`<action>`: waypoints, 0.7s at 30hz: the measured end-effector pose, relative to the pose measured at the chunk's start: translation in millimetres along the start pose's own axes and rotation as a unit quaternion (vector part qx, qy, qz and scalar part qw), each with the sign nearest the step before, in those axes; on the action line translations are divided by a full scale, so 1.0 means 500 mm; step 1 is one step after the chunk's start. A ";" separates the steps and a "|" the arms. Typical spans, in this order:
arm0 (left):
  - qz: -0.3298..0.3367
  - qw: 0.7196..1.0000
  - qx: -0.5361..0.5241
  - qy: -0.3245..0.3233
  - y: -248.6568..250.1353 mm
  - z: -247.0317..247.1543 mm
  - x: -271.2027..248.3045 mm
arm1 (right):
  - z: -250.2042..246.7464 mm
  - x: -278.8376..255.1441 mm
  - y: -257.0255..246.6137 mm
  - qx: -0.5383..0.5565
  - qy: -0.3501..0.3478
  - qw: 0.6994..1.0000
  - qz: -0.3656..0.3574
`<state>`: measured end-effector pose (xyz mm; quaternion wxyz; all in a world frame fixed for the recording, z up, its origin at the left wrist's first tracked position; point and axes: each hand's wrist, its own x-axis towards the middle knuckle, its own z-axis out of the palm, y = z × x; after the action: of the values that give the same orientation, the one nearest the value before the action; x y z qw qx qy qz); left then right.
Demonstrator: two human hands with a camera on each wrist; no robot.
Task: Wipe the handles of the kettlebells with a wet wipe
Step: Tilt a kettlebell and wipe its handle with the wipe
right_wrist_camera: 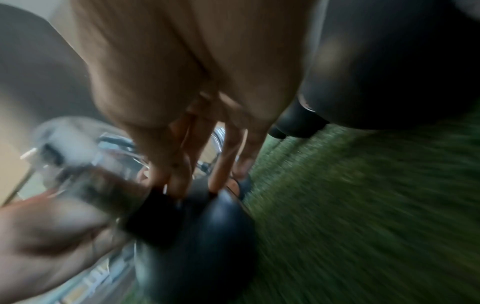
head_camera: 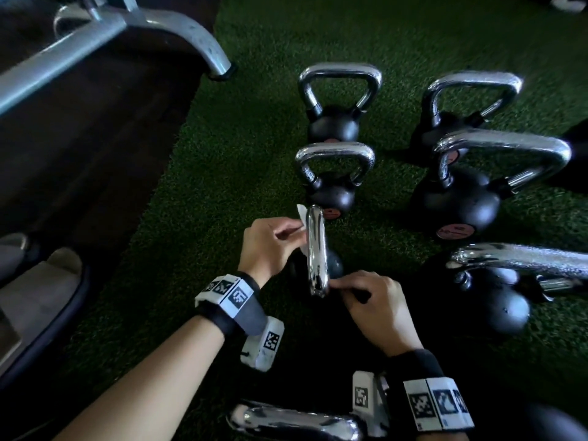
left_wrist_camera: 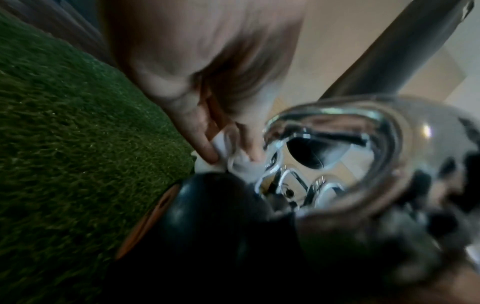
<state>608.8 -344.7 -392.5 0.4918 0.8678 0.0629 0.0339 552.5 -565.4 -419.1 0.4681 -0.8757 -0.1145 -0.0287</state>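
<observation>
A small black kettlebell (head_camera: 334, 265) stands on green turf, its chrome handle (head_camera: 316, 249) seen end-on between my hands. My left hand (head_camera: 296, 232) pinches a white wet wipe (head_camera: 301, 218) against the far left side of that handle. The left wrist view shows the wipe (left_wrist_camera: 239, 162) bunched under my fingertips (left_wrist_camera: 207, 152), beside the chrome handle (left_wrist_camera: 324, 127). My right hand (head_camera: 337, 286) grips the near end of the handle with curled fingers. In the blurred right wrist view its fingertips (right_wrist_camera: 179, 181) reach down to the black ball (right_wrist_camera: 207, 236).
Several more chrome-handled kettlebells stand around: two ahead (head_camera: 332, 192) (head_camera: 334, 122), larger ones to the right (head_camera: 461, 205) (head_camera: 496, 300), and a handle near my forearms (head_camera: 296, 421). A grey metal bench frame (head_camera: 178, 33) stands on dark flooring (head_camera: 95, 138) at the left.
</observation>
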 end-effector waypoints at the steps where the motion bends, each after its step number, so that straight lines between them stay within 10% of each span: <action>1: -0.032 0.999 -0.028 -0.032 0.000 -0.004 0.005 | 0.001 0.013 -0.002 0.007 0.008 1.000 -0.004; 7: -0.132 0.971 -0.174 -0.094 0.021 -0.014 0.018 | 0.016 0.074 -0.006 0.085 -0.064 0.984 0.143; 21: -0.139 0.924 -0.350 -0.064 0.080 -0.035 0.008 | 0.026 0.072 -0.014 0.062 -0.070 0.984 0.154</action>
<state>613.7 -349.7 -349.4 0.7670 0.6232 0.1354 -0.0709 585.0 -544.4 -415.1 0.5112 -0.8520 -0.0126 0.1122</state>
